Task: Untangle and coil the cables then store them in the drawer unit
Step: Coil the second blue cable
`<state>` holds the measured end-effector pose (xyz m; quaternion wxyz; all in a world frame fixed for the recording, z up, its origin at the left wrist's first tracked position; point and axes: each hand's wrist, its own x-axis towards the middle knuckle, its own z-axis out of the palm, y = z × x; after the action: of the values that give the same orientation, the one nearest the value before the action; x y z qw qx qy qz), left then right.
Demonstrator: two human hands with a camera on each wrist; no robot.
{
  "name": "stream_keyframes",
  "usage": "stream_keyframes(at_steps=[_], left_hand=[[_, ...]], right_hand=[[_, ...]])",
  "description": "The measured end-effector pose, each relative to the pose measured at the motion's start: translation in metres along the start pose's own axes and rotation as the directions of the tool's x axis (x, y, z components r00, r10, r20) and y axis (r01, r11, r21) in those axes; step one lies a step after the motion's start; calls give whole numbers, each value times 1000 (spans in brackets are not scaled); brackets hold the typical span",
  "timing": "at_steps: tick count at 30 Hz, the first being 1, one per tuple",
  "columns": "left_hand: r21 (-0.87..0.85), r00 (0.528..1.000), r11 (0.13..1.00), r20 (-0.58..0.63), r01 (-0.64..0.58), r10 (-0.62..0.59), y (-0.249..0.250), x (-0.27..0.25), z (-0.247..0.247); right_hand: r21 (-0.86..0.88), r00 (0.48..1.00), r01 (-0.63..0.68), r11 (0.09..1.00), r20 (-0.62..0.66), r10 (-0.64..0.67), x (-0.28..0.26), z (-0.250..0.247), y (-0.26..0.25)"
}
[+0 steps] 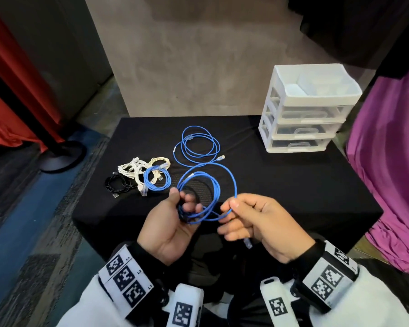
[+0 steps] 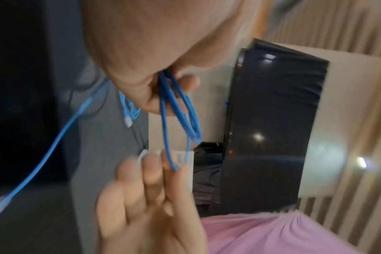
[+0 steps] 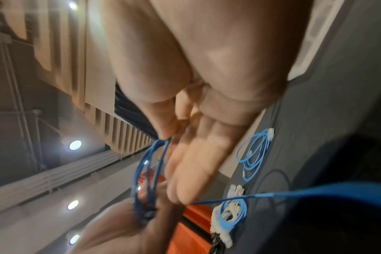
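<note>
Left hand [image 1: 168, 223] grips the gathered loops of a blue Ethernet cable [image 1: 208, 185] above the near edge of the black-clothed table [image 1: 293, 185], the coil standing away from the palm toward the table's far side. Right hand [image 1: 257, 223], just beside it, pinches the free strand, whose short tail and clear plug [image 1: 248, 243] hang down below the fingers, apparently loose. That strand runs left-right between the hands, so the right hand seems nearer for the next wrap; the white drawer unit [image 1: 305, 114] stands well apart, far right.

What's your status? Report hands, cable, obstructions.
Left hand grips blue cable coil; right hand pinches its loose run. Drawer unit shut. Nothing blocking.
</note>
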<state>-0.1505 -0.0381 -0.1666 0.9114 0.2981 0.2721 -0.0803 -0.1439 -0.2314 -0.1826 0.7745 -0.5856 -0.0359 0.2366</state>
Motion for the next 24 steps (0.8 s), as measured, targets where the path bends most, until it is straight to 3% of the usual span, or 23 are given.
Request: stream_keyframes(at_steps=[2,5,6,8,11,12,14,19,22,24], left_hand=[[128,997,992,78,-15,5,8,-6,1],[408,964,912,258,-47,-66,19,-20,0],[502,948,862,306,-78,-92,21,-25,1],[632,909,763,384,-132,-161,25,-35,5],[737,869,639,446,-221,-213,28,-42,13],[758,869,597,454,-261,-196,28,-41,15],[787,881,513,459,-342,-117,27,-38,17],[848,917,361,395,-388,58,25,-26,7],[868,929,332,350,-370,119,26,-17,0],[864,926,334,346,-377,152,25,-13,-1]], right_hand=[[-67,1000,10,998,-11,-10,1,-4,-1],[-251,950,226,941,-157,-270,11,-20,-9],[-362,923,295,884,-130,-362,13,-25,-16],[-549,902,401,733,99,-420,15,-32,-29],[-733,897,441,518,382,-223,16,-28,-42],[-735,898,432,522,403,-175,17,-23,-45],[-679,918,377,629,367,-154,19,-14,-49],[-746,916,329,579,104,-387,28,-15,-58],[-682,918,290,672,0,-396,27,-21,-61],[-539,944,253,803,-43,-326,23,-19,-59]])
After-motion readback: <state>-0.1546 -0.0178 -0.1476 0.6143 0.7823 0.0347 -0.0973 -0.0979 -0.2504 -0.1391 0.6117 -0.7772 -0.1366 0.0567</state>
